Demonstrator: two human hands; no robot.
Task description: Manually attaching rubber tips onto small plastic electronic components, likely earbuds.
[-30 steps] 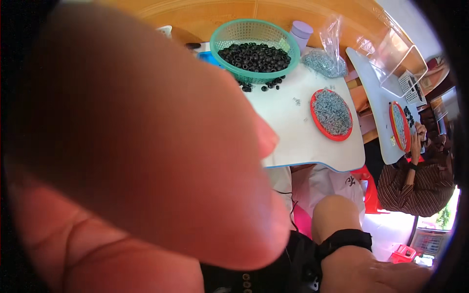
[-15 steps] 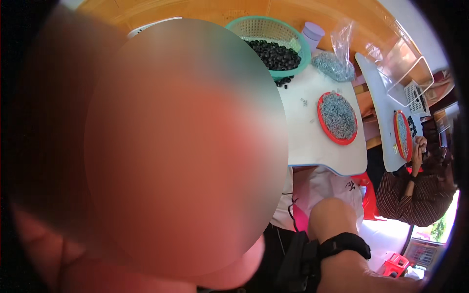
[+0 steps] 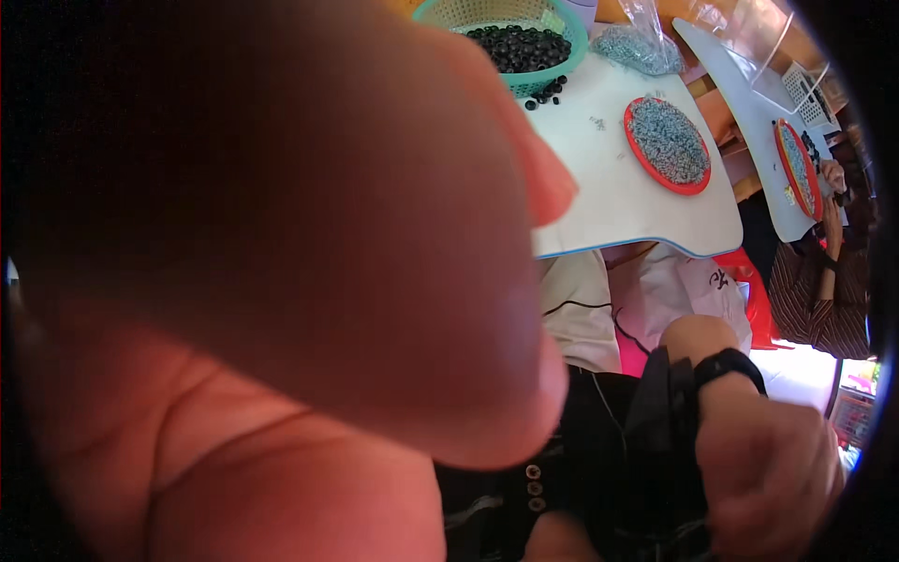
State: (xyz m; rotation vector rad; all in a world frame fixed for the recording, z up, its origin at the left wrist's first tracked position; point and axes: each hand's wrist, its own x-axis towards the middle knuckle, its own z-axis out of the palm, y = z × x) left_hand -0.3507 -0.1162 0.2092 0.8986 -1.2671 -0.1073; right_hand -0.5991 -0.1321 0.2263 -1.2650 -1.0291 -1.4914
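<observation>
Very close and out of focus, my left hand fills the left and middle of the view. Its palm creases show low down, and one fingertip reaches over the table's edge in the picture. Whether it holds anything is hidden. At the lower right is my right hand, bent and blurred, with a black band round the wrist. Its finger shape does not show clearly. A dark device stands beside that wrist, over my black clothing.
The white table carries a green basket of black ring-like parts, a red tray of small metal pieces and a clear bag of similar pieces. Pale sacks stand below. At another table a person handles parts.
The view has shifted, so the tables sit higher in the picture. My right hand has come into view at the lower right. My left hand remains close, its fingers now at a different angle.
</observation>
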